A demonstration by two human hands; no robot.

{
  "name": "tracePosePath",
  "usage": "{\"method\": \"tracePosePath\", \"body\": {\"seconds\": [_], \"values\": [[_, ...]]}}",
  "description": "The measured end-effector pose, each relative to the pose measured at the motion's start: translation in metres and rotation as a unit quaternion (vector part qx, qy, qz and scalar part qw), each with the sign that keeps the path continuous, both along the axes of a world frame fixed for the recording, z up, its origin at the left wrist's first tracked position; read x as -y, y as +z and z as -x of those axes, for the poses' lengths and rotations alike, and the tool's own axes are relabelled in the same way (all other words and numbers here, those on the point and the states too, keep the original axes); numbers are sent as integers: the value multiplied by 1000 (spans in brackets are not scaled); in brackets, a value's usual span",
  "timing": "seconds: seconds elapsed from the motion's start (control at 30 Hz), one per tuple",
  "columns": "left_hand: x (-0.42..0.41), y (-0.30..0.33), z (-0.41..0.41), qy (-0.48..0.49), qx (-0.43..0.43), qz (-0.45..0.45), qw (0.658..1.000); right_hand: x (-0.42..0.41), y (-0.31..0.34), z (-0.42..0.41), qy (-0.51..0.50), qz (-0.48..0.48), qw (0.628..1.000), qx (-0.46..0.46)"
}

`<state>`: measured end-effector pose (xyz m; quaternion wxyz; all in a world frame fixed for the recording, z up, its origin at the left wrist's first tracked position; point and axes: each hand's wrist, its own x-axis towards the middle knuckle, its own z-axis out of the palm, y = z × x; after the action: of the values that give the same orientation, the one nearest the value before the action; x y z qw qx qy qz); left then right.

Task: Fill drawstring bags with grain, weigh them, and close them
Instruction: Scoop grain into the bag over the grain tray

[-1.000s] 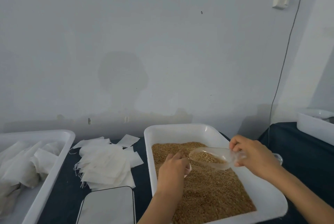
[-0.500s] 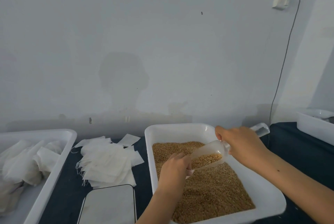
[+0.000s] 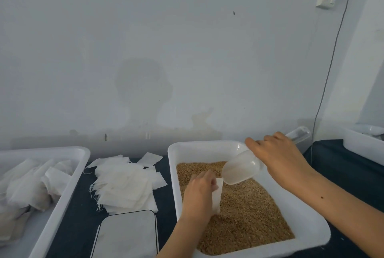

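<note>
A white tub point(image 3: 209, 148) in front of me holds brown grain point(image 3: 245, 212). My left hand point(image 3: 197, 193) grips a small white drawstring bag point(image 3: 217, 197) upright over the grain. My right hand point(image 3: 276, 153) grips the handle of a clear plastic scoop point(image 3: 242, 167), tipped steeply with its mouth just above the bag's top. The scoop looks empty now. A pile of empty white bags point(image 3: 124, 185) lies on the dark table to the left of the tub. A flat white scale point(image 3: 126, 235) sits at the near edge below that pile.
A second white tub point(image 3: 66, 178) at the left holds filled bags point(image 3: 27, 191). Another white container point(image 3: 363, 149) stands at the far right. A cable point(image 3: 328, 70) hangs from a wall socket down behind the table.
My right hand has raised the scoop's handle and tipped its mouth down to the bag; the grain that lay in the scoop is gone from it. My left hand held still.
</note>
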<state>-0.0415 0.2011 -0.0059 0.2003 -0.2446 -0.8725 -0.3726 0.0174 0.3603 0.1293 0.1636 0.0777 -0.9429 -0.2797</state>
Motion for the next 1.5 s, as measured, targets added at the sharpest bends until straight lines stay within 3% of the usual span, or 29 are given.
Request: {"method": "tracePosePath", "body": {"seconds": [0.1, 0.2, 0.33, 0.67, 0.9, 1.03, 1.13, 1.3, 1.5], "values": [[6, 7, 2, 19, 108, -172, 979, -14, -9, 1, -48, 43, 998, 7], [13, 11, 5, 3, 203, -346, 916, -19, -28, 2, -44, 86, 994, 52], [15, 12, 4, 7, 216, -392, 895, -14, -62, 7, -24, 130, 988, 79], [13, 10, 7, 20, 191, -365, 911, -6, -113, 22, -13, 269, 957, 105], [9, 6, 7, 46, 117, -202, 971, -31, -81, 4, -76, 388, 908, 141], [5, 7, 3, 7, 105, -138, 985, -36, -49, 0, -82, 404, 906, 101], [3, 7, 1, -23, 104, -100, 989, -30, -33, 3, -63, 379, 921, 61], [3, 7, -1, -36, 76, -78, 993, -15, -30, 9, -49, 230, 972, 6], [3, 4, 0, -23, 74, -66, 995, -8, -28, 13, -41, 151, 987, -33]]}}
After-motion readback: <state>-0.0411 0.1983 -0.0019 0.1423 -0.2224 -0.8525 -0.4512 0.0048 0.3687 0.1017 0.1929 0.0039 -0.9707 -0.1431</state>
